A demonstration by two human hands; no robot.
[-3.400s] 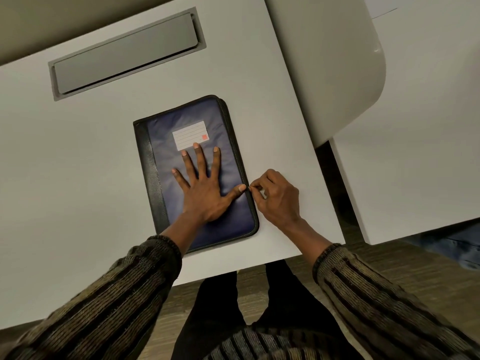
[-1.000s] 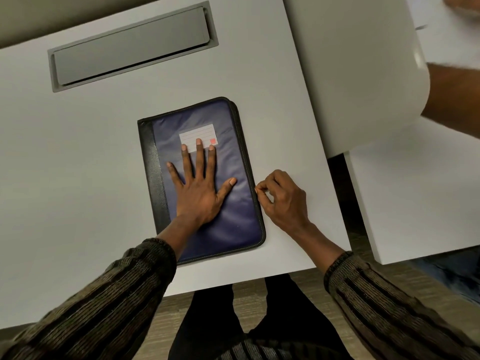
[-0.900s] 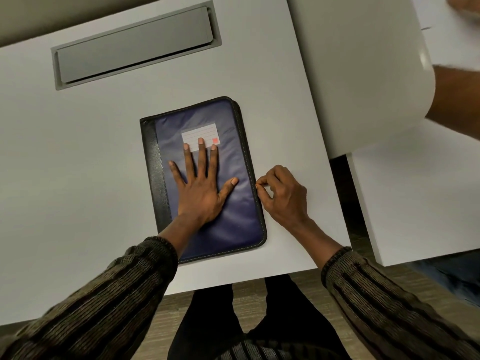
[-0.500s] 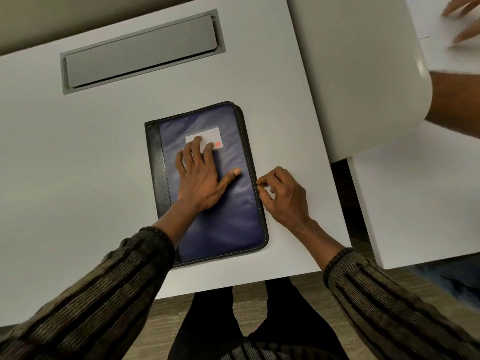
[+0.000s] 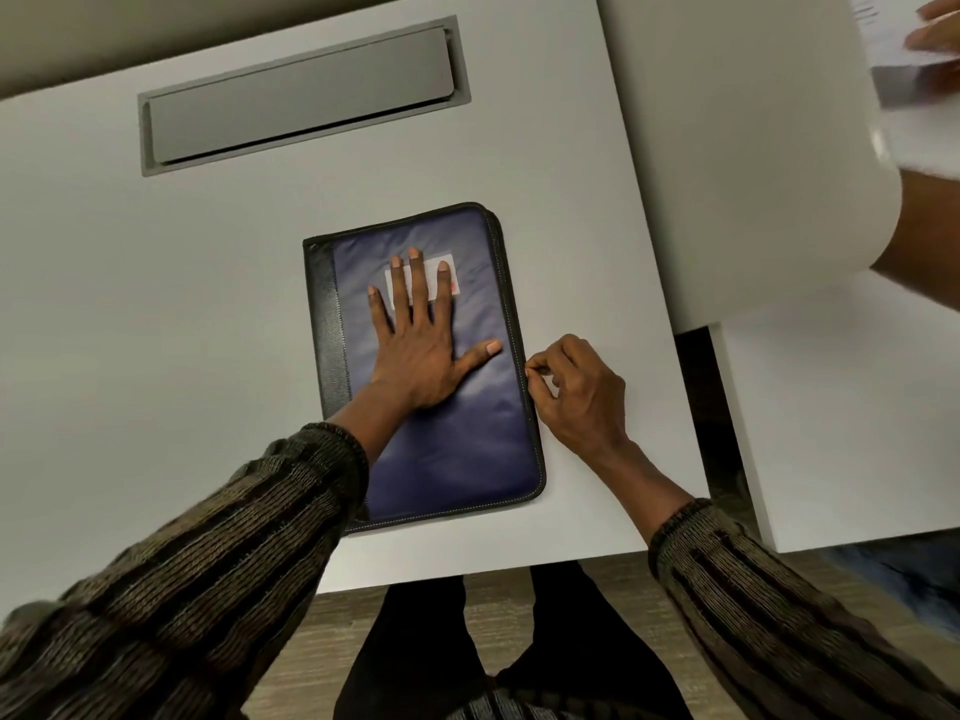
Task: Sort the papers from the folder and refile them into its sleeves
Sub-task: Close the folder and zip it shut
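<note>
The right hand has a tight fingertip grip on the closed folder at its zipped side. Left of the grip, the left hand presses flat on the folder. Should that palm ease, pulling could skid the folder across the desk.

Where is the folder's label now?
Head view, centre: the white rectangular label is high on the navy fabric folder, partly under the flat left hand.
</note>
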